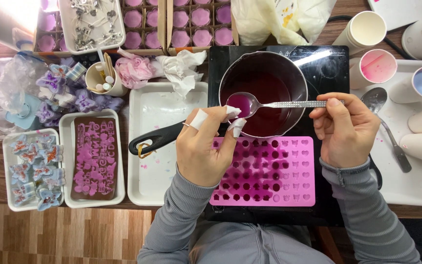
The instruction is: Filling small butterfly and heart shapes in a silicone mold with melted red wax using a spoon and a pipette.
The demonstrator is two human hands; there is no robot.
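"Two hands were over the stove top point(328, 63), weren't they? What did each have?"

"The right hand point(344, 128) had its fingers curled shut round the handle of a spoon point(269, 103), pinching it near the end. The spoon's bowl held purple liquid and hung over the near rim of the pot point(263, 92). The left hand point(205, 146) was bent, with white tape on several fingertips point(237, 126), and those tips touched the spoon's bowl. Whether they gripped it or only steadied it, I couldn't tell."

"And the mould?"

"The pink mould point(274, 171) lay just in front of the pot, between the wrists. The left hand covered its upper left corner, so those cavities were hidden. Many cavities looked dark, others pale; how full they were was hard to judge."

"Anything else unclear?"

"The pot's black handle point(157, 139) ran left under the left hand over a white tray point(158, 146), so their join was hidden. A second spoon point(386, 128) lay right of the right hand. Paper cups point(378, 66) stood at the right edge, some cut off by the frame. A brown mould point(93, 157) sat in a smaller tray far left."
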